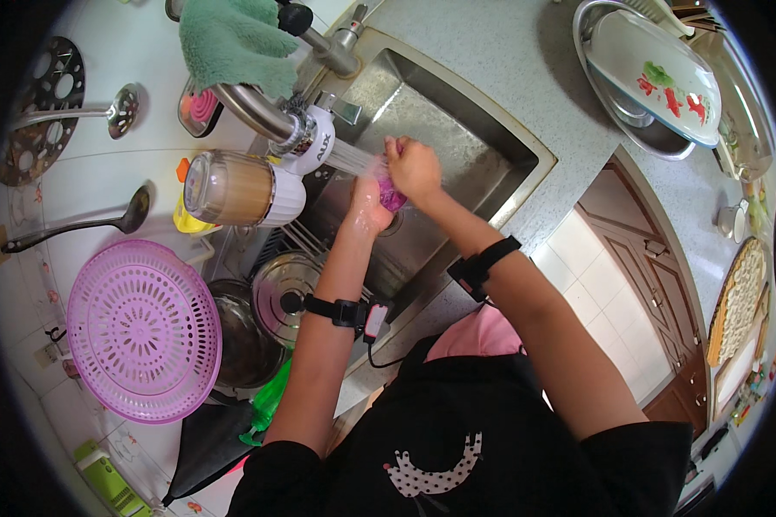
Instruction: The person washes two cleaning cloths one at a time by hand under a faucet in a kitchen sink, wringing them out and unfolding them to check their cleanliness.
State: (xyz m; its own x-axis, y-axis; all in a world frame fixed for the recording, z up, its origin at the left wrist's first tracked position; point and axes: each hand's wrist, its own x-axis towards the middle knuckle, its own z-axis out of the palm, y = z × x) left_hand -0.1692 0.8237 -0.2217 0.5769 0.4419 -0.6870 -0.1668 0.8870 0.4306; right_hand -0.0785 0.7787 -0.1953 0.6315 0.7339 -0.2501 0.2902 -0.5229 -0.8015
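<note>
Water sprays from the AUX faucet filter (317,145) over both hands, above the stainless steel sink (420,239). My left hand (370,203), palm up and wet, supports a purple item (391,192), perhaps a cloth or scrubber; its exact kind is unclear. My right hand (415,169) is curled against the top of the same item, its fingers bent around an end of it. The curved metal spout (252,113) feeds the filter, and a green cloth (233,45) hangs over that spout. Each forearm wears a black strap with a small device.
Left of the sink are a pink perforated basket (143,333), a glass pot lid (278,284), a dark pan (239,349) and a green bottle (271,397). Ladles hang on the tiled wall. An enamel basin (640,64) rests on the right counter, with a metal cup (731,221) beyond.
</note>
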